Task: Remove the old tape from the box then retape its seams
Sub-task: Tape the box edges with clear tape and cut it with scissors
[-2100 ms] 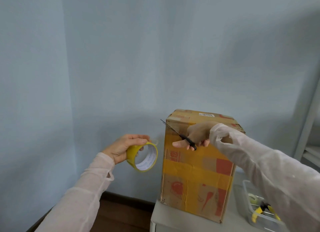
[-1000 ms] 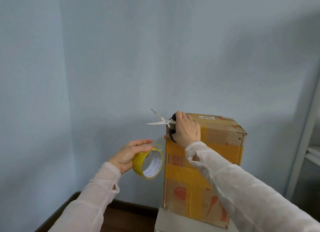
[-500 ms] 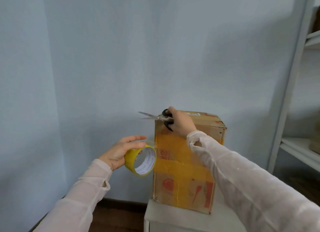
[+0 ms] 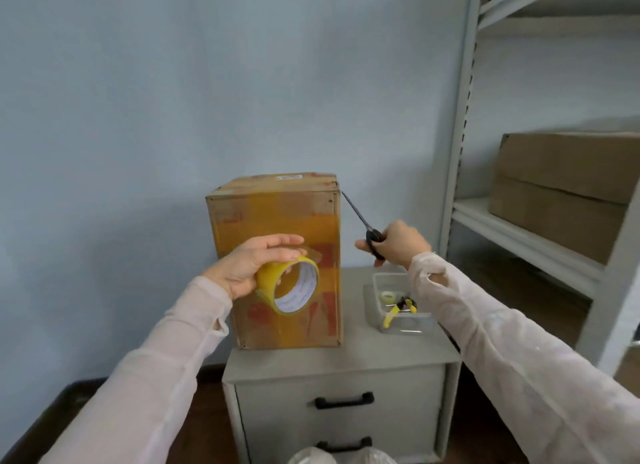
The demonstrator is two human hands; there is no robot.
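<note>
A tall cardboard box [image 4: 277,214] with yellowish tape bands and red print stands upright on a grey drawer cabinet [image 4: 339,359]. My left hand [image 4: 249,263] holds a yellow tape roll [image 4: 289,287] in front of the box's front face. To the right of the box, my right hand [image 4: 398,244] grips black-handled scissors [image 4: 363,223]. Their closed blades point up and left, with the tip close to the box's upper right corner.
A clear plastic tray [image 4: 372,304] with a small tape roll and yellow-handled pliers [image 4: 398,309] sits on the cabinet right of the box. A metal shelf unit [image 4: 460,117] with brown boxes [image 4: 561,190] stands at the right. White bags [image 4: 339,456] lie below.
My right hand with the scissors moved from the box's top left corner to its right side. The tape roll moved from left of the box to in front of it. The view shifted.
</note>
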